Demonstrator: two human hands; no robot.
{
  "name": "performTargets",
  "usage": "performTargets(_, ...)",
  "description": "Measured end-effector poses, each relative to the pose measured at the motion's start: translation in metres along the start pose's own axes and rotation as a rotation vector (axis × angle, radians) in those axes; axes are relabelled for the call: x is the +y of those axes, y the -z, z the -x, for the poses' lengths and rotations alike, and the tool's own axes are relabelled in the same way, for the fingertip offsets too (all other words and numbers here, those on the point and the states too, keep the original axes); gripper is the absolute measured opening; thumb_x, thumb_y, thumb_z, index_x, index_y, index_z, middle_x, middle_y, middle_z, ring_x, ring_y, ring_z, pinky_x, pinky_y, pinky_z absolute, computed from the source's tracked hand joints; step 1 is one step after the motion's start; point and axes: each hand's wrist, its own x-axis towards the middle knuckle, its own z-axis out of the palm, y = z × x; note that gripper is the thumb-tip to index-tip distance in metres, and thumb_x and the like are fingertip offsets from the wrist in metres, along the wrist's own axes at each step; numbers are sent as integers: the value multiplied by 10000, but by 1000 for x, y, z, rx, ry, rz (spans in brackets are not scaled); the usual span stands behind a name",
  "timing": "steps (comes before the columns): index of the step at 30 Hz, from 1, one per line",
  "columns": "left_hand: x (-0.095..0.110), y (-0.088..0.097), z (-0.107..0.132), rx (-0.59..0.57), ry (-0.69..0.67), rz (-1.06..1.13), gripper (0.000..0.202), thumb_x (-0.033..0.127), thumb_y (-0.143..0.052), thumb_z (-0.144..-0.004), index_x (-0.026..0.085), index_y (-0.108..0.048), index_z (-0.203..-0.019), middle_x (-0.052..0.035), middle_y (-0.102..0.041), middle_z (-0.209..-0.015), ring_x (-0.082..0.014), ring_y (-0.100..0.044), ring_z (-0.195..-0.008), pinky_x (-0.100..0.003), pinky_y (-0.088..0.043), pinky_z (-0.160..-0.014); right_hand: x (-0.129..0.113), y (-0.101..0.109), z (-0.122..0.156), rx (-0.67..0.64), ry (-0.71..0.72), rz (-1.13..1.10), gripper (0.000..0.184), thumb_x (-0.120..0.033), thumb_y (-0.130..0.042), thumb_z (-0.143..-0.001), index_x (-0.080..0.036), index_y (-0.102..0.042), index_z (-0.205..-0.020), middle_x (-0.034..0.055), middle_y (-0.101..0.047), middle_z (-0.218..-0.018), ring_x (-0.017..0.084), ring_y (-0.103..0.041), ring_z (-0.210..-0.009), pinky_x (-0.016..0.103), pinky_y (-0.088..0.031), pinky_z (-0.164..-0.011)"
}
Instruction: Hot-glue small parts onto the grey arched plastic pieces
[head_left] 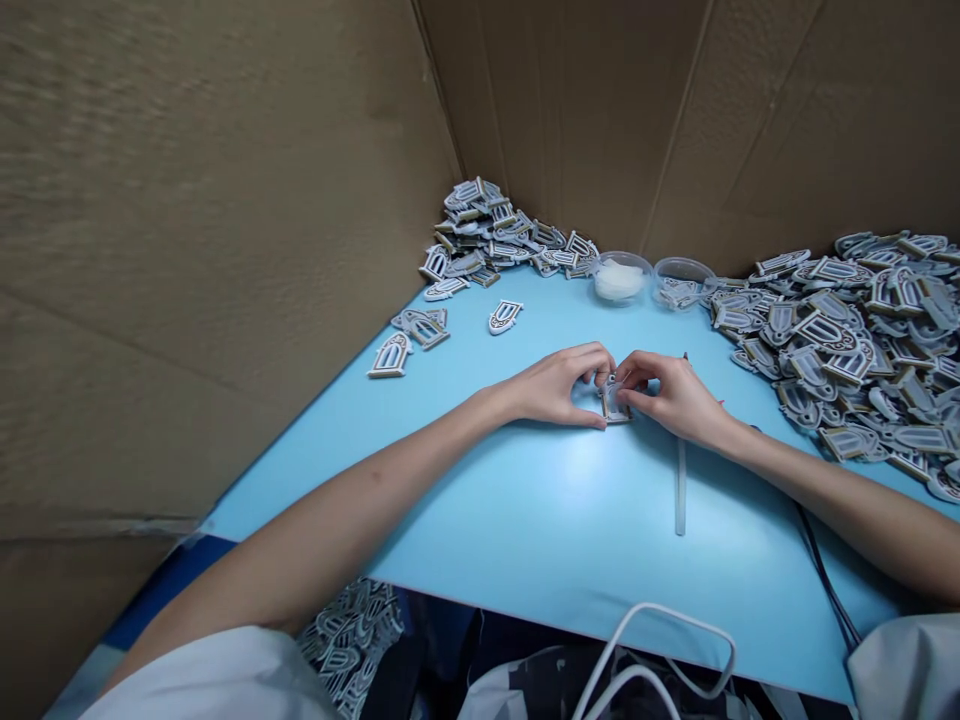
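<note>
Both my hands meet at the middle of the light blue table [525,520]. My left hand [559,385] and my right hand [671,395] pinch one small arch-shaped grey and white piece [613,402] between their fingertips, its lower edge resting on the table. Each hand has its fingers curled round the piece. A thin clear stick [680,485] lies on the table just under my right wrist.
A large heap of the same arch pieces [847,340] fills the right side. A smaller heap [495,235] sits in the far corner, with a few loose ones [409,340] at the left. Two clear round tubs [621,277] [681,280] stand at the back. Cardboard walls [225,200] enclose the table; cables [652,650] hang at the front edge.
</note>
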Motion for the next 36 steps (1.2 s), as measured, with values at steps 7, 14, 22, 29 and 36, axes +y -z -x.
performTargets(7, -1, 0, 0, -4, -30, -9, 440, 479, -844, -803, 186, -530, -899, -58, -614, -1053, -186, -570, -943, -276, -422, -845, 2, 0, 0, -2, 18, 97, 129, -143, -696, -847, -219, -751, -935, 40, -783, -858, 243, -704, -863, 344, -488, -810)
performTargets(14, -2, -2, 0, -7, -19, 1, 427, 470, -846, -797, 185, -548, -906, -54, -617, -1037, -185, -577, -932, -282, -430, -840, 4, -2, 2, 18, 145, 303, 127, -97, -668, -865, -219, -703, -862, 43, -745, -893, 245, -585, -866, 356, -402, -810)
performTargets(22, 2, 1, 0, 17, 10, 24, 451, 513, -833, -785, 183, -553, -913, -69, -625, -1069, -179, -563, -899, -293, -451, -831, -9, 8, 4, 70, 193, 612, 234, -226, -690, -914, -233, -647, -1144, 107, -687, -1164, 308, -608, -1056, 392, -414, -855)
performTargets(29, 1, 3, -2, 314, 111, 275, 190, 203, -478, -822, 162, -638, -915, -54, -667, -941, -133, -544, -746, -275, -435, -728, -8, 81, 42, -196, -99, 1009, 265, -477, -731, -890, -217, -732, -943, 137, -735, -871, 319, -683, -744, 389, -406, -642)
performTargets(36, -10, 6, -3, 450, 192, 364, 126, 186, -432, -739, 178, -558, -739, 11, -475, -633, -122, -420, -612, -276, -355, -637, 26, 49, 85, -160, -169, 1030, 347, -513, -548, -1001, -207, -655, -1124, 149, -726, -990, 332, -702, -747, 410, -451, -635)
